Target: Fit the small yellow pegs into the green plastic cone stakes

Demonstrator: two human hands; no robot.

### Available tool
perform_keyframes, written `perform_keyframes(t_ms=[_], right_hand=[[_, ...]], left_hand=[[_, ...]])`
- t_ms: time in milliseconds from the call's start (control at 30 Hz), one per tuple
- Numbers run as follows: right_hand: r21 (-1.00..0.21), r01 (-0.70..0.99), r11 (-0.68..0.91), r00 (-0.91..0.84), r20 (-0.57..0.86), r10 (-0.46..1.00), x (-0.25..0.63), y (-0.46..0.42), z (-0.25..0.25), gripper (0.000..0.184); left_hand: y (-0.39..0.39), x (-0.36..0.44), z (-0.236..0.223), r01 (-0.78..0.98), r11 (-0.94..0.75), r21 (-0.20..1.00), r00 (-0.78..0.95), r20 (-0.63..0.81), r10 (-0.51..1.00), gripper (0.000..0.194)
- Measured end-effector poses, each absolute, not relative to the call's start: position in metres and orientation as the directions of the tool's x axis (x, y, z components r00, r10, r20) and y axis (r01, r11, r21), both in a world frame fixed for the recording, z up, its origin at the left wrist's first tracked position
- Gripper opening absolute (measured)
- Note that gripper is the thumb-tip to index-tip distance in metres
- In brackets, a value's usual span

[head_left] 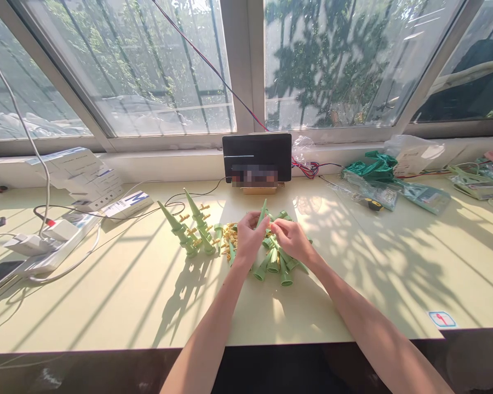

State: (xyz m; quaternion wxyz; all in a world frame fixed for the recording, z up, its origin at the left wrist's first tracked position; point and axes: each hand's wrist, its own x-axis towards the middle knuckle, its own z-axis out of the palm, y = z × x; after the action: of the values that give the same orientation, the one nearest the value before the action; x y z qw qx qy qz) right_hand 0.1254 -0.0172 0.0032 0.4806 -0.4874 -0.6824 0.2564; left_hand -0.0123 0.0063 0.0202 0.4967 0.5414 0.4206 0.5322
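Note:
My left hand (251,234) is closed around a green cone-shaped nozzle (263,209), whose narrow tip points up and away from me. Close beside it, the fingertips of my right hand (290,235) pinch together at the nozzle's side; whatever small piece they hold is too small to make out. Beneath and around both hands lies a pile of loose green cones (273,262), their wide open ends toward me. Small yellow pieces (230,234) are heaped left of my left hand. Further left, green cones with yellow pegs (195,221) stand upright in stacks.
A dark tablet (257,156) leans on a stand by the window. On the left are white boxes (127,205), a power strip (61,249) and cables. Plastic bags (373,180) and a black-yellow tape measure (373,204) lie back right. A sticker (442,319) marks the front edge.

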Motion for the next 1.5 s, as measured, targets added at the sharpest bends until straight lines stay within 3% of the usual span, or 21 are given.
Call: perform_keyframes(t_ms=[500,967,1500], right_hand=[[-0.737,0.478,0.478,-0.107,0.491,0.864,0.126,-0.012,-0.008,0.024],[-0.726,0.493,0.48,-0.122,0.488,0.864,0.126,-0.014,-0.006,0.033],[-0.869,0.355,0.346,-0.084,0.339,0.937,0.124,-0.017,0.003,0.04]], left_hand=[[0.008,-0.014,0.018,-0.065,-0.082,0.994,0.001,0.083,0.997,0.025],[0.007,-0.013,0.021,-0.058,-0.081,0.995,0.025,0.083,0.996,0.024],[0.007,-0.012,0.02,-0.062,-0.139,0.988,0.063,0.143,0.988,0.025]])
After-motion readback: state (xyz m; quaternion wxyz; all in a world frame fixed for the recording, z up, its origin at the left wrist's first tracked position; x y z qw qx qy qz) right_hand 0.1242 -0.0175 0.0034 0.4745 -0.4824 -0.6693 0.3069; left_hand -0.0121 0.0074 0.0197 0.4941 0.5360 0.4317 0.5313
